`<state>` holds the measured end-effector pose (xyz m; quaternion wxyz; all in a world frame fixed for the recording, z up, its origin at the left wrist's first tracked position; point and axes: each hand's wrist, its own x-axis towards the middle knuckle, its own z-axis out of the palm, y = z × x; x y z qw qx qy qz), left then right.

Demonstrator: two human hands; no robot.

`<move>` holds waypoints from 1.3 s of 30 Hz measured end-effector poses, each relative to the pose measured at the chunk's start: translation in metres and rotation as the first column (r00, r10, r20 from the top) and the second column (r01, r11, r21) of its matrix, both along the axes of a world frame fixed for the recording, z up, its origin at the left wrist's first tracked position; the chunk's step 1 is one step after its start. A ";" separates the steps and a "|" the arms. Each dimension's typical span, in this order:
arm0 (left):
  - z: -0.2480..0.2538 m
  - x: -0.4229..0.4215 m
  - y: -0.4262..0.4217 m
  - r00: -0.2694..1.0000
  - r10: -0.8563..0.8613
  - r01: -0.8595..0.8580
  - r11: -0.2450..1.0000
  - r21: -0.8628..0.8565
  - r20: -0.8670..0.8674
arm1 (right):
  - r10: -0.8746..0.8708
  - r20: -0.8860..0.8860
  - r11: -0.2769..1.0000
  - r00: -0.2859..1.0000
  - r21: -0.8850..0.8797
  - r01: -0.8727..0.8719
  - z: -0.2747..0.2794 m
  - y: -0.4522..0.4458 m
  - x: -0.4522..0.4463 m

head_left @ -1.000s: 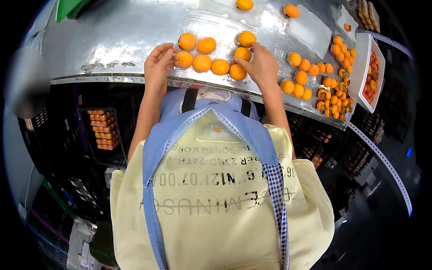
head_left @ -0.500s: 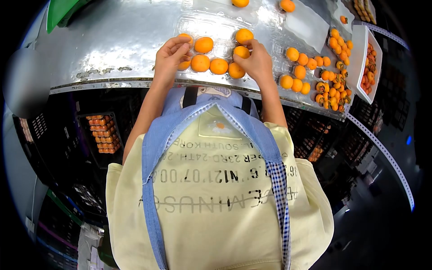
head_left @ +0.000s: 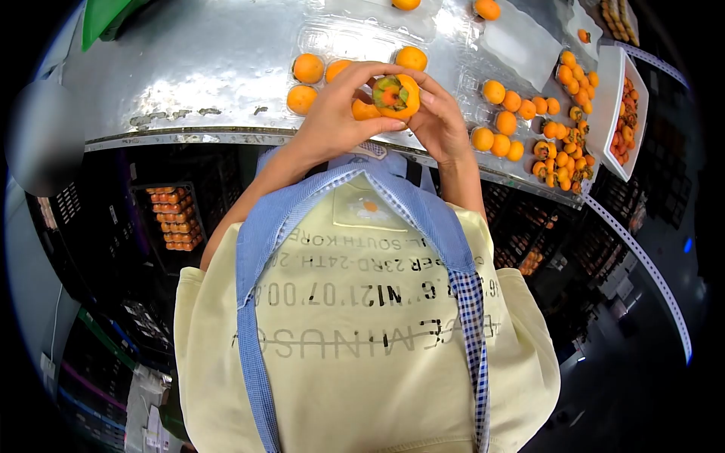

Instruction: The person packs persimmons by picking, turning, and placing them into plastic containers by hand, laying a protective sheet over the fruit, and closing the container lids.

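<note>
Between both hands, raised toward the camera, is an orange persimmon (head_left: 408, 104) with its green-brown calyx showing. My left hand (head_left: 337, 115) is closed round its left side, thumb below and fingers above. At its right side, my right hand (head_left: 444, 124) grips it with the thumb near the calyx; some fingers are hidden behind the fruit. Beneath the hands, more persimmons (head_left: 308, 68) sit in a clear plastic tray, partly covered by my left hand. Another persimmon (head_left: 411, 58) shows just beyond the held one.
The metal table (head_left: 204, 68) has a near edge by my body. To the right lie loose persimmons (head_left: 563, 162) and a white bin (head_left: 609, 106) of orange fruit. A green container (head_left: 102, 23) stands at the far left. Below is a dark crate of packed fruit (head_left: 175, 219).
My left hand has moved right, from the tray's left end to the persimmon at my right hand. That persimmon is now lifted, its calyx toward the camera.
</note>
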<state>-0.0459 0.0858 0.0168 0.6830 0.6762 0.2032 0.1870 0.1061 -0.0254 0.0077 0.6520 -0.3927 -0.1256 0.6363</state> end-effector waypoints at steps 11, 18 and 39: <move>-0.009 -0.011 0.000 0.993 0.083 -0.076 0.994 0.084 -0.078 | 0.099 0.184 0.994 0.978 -0.072 -0.087 0.006 0.005 0.000; -0.014 -0.009 -0.003 0.989 0.147 -0.147 0.989 -0.005 0.018 | 0.123 -0.156 0.992 0.980 0.045 -0.117 -0.007 0.004 0.000; -0.015 -0.010 -0.005 0.990 0.121 -0.124 0.991 0.040 0.072 | 0.059 0.124 0.996 0.990 -0.075 -0.050 0.006 0.013 -0.015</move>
